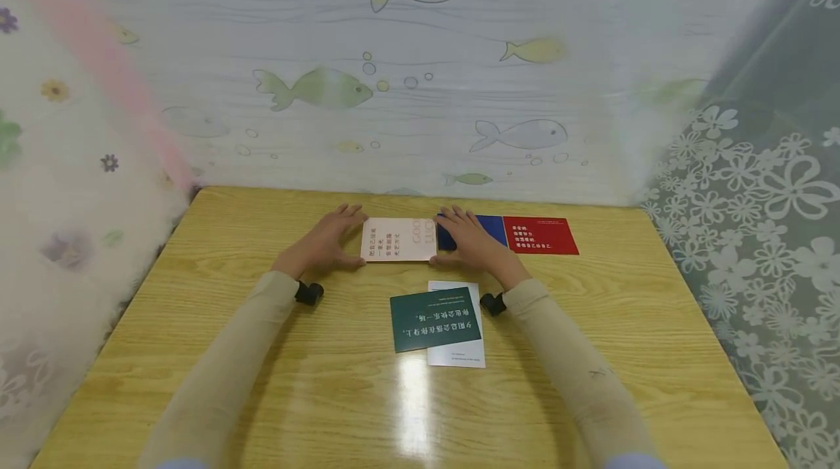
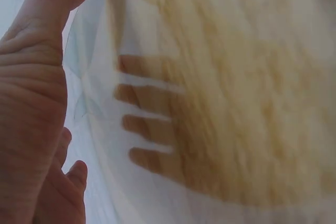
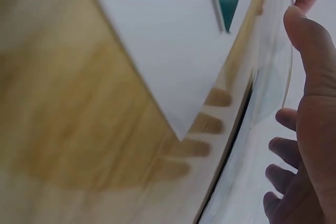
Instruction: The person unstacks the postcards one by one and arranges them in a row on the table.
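A pale pink card (image 1: 397, 239) with "GOOD LUCK" lettering lies near the table's far edge. My left hand (image 1: 321, 243) is at its left side, thumb and fingers spread along that edge. At the opposite edge my right hand (image 1: 475, 244) touches the card with thumb and fingertips, covering part of a blue card (image 1: 494, 228). To the right of the blue one, a red card (image 1: 541, 235) with white writing continues the row. The left wrist view shows my left palm (image 2: 31, 103) and thumb; in the right wrist view my right fingers (image 3: 286, 150) extend apart.
Nearer me, a dark green card (image 1: 433, 317) lies askew over a white card (image 1: 456, 358). They sit on a wooden table (image 1: 328, 396) between my forearms. Behind the table hangs a fish-patterned curtain (image 1: 420, 119). Black wrist cameras (image 1: 310, 292) project inward beneath both wrists.
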Tool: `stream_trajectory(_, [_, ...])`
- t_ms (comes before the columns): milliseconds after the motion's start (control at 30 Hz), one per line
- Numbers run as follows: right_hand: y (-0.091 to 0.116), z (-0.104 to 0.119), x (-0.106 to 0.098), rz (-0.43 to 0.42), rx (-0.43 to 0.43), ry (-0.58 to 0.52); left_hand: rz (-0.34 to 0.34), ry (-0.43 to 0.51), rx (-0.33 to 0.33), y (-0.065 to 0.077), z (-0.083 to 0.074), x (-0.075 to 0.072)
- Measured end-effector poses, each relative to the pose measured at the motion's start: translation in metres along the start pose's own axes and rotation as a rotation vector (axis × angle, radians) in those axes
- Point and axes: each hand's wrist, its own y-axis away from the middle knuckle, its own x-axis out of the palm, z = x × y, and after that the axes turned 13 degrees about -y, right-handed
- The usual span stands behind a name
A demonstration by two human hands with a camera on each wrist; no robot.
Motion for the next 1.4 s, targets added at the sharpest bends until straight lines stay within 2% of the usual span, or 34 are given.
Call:
stream_trajectory(400, [0.002,-0.006,0.002,0.042,0.015,0.0,0.003,0.002,-0.062,0.01,-0.01,0.012])
stream_trajectory(533, [0.002,-0.007,0.0,0.044,0.021,-0.004,0.009,-0.022,-0.055,0.007,-0.01,0.013])
stream_trajectory(933, [0.004,-0.011,0.001,0.024,0.016,0.002,0.046,-0.016,-0.069,0.005,-0.013,0.01])
stream_trajectory(1233, [0.007,-0.014,0.004,0.052,0.014,0.009,0.101,0.07,-0.083,0.01,-0.015,0.014])
stream_trajectory(1400, [0.01,-0.013,0.004,0.081,0.021,0.01,0.11,0.064,-0.074,0.014,-0.018,0.013])
